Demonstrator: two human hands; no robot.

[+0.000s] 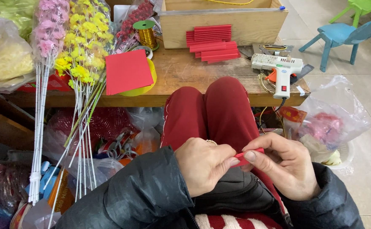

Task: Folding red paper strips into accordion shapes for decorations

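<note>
My left hand (202, 163) and my right hand (283, 163) meet over my lap, both pinching a small folded red paper strip (250, 156). My left hand wears a ring. My legs in red trousers (211, 110) lie under the hands. On the wooden table (185, 72) ahead lie a stack of folded red paper strips (213, 39) and a flat red paper sheet (128, 71) on a yellow disc.
A white glue gun (278, 68) rests at the table's right end. A spool of gold wire (145, 34) stands by a wooden box (223, 19). Yellow and pink artificial flower stems (81, 46) lean on the left. Plastic bags (329, 123) and small chairs (342, 34) stand right.
</note>
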